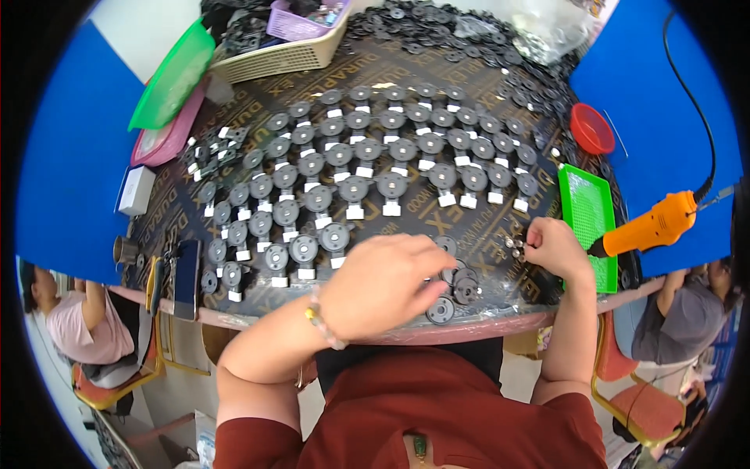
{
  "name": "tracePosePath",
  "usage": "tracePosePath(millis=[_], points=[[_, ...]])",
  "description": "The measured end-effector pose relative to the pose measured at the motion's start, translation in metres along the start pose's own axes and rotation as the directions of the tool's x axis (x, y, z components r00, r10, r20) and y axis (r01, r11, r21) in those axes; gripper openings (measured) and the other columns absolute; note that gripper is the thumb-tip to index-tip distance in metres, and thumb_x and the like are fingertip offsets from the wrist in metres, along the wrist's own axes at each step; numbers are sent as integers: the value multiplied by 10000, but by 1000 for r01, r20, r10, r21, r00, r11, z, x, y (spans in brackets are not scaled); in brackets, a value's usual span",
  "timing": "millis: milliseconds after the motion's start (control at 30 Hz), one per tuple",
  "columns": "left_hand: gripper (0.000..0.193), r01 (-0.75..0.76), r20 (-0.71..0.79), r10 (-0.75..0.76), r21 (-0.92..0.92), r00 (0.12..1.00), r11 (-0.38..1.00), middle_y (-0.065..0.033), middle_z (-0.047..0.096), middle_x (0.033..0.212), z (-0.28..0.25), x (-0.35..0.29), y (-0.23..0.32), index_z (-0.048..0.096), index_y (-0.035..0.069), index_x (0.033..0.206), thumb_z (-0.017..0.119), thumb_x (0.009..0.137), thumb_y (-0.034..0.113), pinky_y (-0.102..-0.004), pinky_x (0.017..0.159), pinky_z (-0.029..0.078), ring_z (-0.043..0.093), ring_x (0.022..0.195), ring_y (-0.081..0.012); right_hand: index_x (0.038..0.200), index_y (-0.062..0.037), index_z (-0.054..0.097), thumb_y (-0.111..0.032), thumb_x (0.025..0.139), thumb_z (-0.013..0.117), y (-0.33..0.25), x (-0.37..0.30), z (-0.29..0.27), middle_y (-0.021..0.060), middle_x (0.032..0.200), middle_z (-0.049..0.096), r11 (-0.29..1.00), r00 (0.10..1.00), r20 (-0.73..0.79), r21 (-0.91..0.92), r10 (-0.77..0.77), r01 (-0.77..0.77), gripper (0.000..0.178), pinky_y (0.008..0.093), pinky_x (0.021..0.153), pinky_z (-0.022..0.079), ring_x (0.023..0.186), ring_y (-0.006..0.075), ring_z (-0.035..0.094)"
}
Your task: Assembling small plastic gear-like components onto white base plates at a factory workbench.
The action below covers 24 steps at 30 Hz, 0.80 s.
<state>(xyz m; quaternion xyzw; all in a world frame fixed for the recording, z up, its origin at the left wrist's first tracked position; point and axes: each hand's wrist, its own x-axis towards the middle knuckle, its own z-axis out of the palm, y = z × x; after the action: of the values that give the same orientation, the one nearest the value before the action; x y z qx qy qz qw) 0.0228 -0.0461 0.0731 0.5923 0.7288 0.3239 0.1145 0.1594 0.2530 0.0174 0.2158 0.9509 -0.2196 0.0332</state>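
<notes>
Our left hand (391,273) curves over the loose black discs (466,288) near the front edge of the table (508,298), and our right hand (556,248) bunches beside small metal pieces (512,244). We cannot tell whether either grip holds anything

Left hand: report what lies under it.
Dark round discs show just past the fingertip side of the left hand, on the dark table. Whatever lies directly beneath the palm is covered and cannot be seen.
</notes>
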Motion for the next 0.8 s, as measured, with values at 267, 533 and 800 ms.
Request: tracePosePath(millis=[267, 533, 800], points=[[254, 536, -501, -305, 422, 810, 731, -179, 701, 1033, -154, -53, -198, 690, 67, 1048, 606, 810, 36, -426, 866, 522, 665, 986, -350, 757, 12, 557, -13, 691, 673, -10, -11, -1, 132, 698, 579, 997, 984, -176, 68, -9, 21, 136, 359, 622, 480, 657, 278, 590], [472, 704, -374, -600, 450, 707, 549, -173, 678, 1071, -172, -90, -292, 657, 79, 1155, 811, 724, 194, -415, 883, 518, 655, 1003, -336, 801, 0, 538, 34, 716, 647, -33, -12, -1, 79, 690, 553, 964, 931, -350, 193, -108, 184, 142, 289, 600, 456, 629, 168, 544], [255, 512, -708, -468, -174, 529, 841, -39, 649, 923, -203, -102, -255, 636, 28, 1125, 546, 922, 152, -286, 743, 469, 557, 806, -124, 841, -8, 569, 22, 732, 669, -48, -13, -6, 50, 753, 585, 905, 847, -505, 265, -165, 334, 151, 264, 657, 479, 687, 139, 575]])
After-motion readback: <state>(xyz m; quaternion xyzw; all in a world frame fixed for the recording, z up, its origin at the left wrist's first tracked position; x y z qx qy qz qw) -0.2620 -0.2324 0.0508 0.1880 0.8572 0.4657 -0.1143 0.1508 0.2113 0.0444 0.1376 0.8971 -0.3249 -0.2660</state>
